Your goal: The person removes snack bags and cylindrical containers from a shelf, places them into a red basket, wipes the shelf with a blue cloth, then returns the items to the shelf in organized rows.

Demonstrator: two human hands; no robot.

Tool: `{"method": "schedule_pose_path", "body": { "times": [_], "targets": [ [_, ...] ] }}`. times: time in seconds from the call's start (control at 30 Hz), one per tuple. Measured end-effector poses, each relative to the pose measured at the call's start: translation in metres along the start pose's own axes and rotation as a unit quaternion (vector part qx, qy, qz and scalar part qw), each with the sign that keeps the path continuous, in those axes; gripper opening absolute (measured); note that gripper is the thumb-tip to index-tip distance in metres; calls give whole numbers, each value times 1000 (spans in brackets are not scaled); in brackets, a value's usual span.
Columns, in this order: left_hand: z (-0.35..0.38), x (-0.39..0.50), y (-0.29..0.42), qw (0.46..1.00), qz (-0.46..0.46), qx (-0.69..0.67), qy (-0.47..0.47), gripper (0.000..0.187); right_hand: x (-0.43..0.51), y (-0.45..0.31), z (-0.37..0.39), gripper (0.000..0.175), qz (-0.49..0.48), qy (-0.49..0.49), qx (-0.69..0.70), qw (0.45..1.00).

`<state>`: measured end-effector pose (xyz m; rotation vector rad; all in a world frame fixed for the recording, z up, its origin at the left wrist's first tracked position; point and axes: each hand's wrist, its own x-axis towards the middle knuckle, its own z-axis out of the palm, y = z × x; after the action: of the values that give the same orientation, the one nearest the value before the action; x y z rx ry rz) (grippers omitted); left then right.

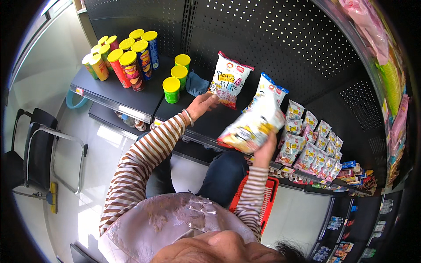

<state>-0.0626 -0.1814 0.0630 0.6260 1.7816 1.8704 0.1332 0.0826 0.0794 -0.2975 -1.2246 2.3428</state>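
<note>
My left hand (pixel 201 106) is at the lower left corner of a white potato chip bag (pixel 229 79) with red ends, which stands on the black shelf (pixel 205 124). Thumb and fingers overlap that corner, but whether they grip it is unclear. In my right hand (pixel 268 148) is a second white chip bag (pixel 251 126) with a red end, tilted and blurred, held over the shelf's front edge. Behind it stands a blue-ended chip bag (pixel 267 89), partly covered. A blue cloth (pixel 196 83) lies left of the standing bag.
Green chip canisters (pixel 171 90) with yellow lids stand beside the cloth, and several more canisters (pixel 132 70) farther left. Rows of small snack bags (pixel 291 148) fill the shelf's right. A red basket (pixel 270 197) is on the floor at my right, a black chair (pixel 41 148) at far left.
</note>
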Motion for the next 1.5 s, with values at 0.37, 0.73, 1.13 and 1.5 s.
{"method": "schedule_pose_path", "body": {
  "times": [0.37, 0.73, 1.13, 1.5],
  "targets": [
    [-4, 16, -41, 988, -84, 9, 126, 55, 78, 123, 62, 55, -1, -10, -322, 947],
    [9, 29, -78, 982, -11, 119, 149, 68, 67, 125, 49, 63, 15, -21, -444, 896],
    [34, 0, 0, 800, 271, 497, 199, 82, 54, 106, 61, 46, -213, 9, -460, 862],
    [71, 3, -13, 768, 262, 583, 53, 80, 32, 80, 69, 38, -287, 8, -470, 834]
  ]
}}
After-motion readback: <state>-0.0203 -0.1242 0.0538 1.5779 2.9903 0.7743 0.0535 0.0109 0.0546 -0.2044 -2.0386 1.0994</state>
